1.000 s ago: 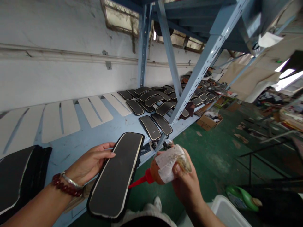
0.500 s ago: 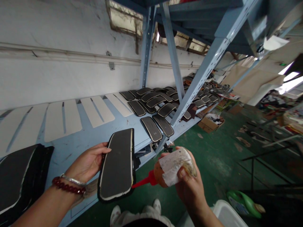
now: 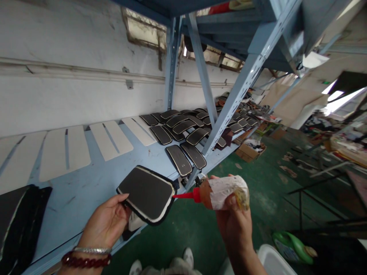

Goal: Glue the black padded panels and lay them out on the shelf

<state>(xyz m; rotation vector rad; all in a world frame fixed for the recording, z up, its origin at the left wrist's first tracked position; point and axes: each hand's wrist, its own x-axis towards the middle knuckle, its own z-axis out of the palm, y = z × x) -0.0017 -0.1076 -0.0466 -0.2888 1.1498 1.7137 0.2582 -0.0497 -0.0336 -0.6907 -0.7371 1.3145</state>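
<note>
My left hand [image 3: 110,217] grips a dark grey pad [image 3: 147,193] by its near left edge, thumb on top and the other fingers underneath. The pad has a black border and a pale line along its rim. My right hand [image 3: 233,214] is wrapped round a glue bottle [image 3: 225,193] with white tape on its body, held on its side. The bottle's long red nozzle [image 3: 185,195] points left, its tip at the pad's right edge. Whether glue is flowing out is too small to tell.
On the blue shelf [image 3: 114,172] lie white slotted sheets [image 3: 110,139], a stack of black pads [image 3: 23,221] and many finished-looking pads [image 3: 179,158]. A blue upright post [image 3: 229,99] rises at the shelf's front. A green jug [image 3: 294,246] and a white bin [image 3: 272,261] stand lower right.
My left hand has turned the pad from upright to slanting sideways. The bottle has moved up and a little right, levelling out, with its nozzle tip higher along the pad's edge.
</note>
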